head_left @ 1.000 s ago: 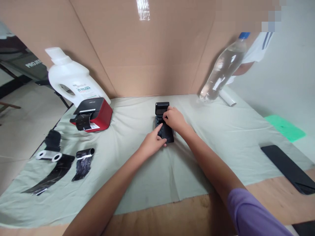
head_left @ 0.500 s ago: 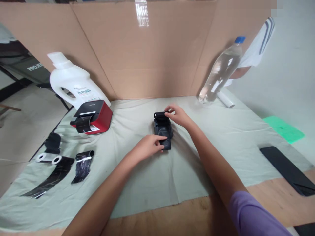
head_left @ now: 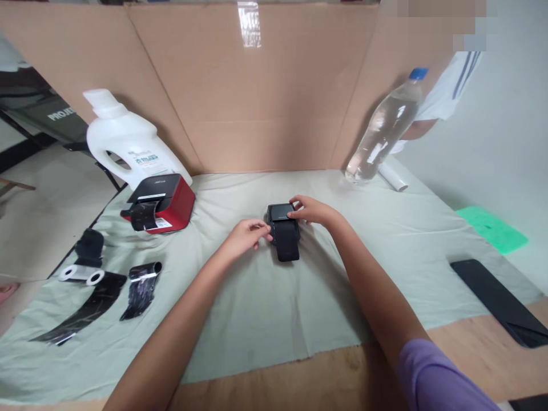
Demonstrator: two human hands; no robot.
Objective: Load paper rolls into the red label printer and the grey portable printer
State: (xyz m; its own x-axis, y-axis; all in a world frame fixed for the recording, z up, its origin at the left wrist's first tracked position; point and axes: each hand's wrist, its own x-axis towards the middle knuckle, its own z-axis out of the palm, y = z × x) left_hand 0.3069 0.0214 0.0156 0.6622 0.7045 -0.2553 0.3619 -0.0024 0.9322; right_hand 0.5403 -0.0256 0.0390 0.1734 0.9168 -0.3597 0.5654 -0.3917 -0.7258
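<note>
A small black printer with its lid down rests on the pale green cloth in front of me. From its front a wide black strip hangs down onto the cloth. My right hand grips the printer's far right corner, thumb on top of the lid and fingers behind the edge. At the printer's left side is my left hand, its fingers loosely bent and apart, the tips at the casing. Whether those tips press on it I cannot tell.
A red and black label printer stands at left by a white jug. Black film pieces lie near it. At right are a water bottle, a white tube and a phone. A cardboard screen closes the back; a person's sleeve shows behind.
The black printer's lid has swung from raised to down under my right hand. My left hand has come off the black strip and moved left and up to the printer's side.
</note>
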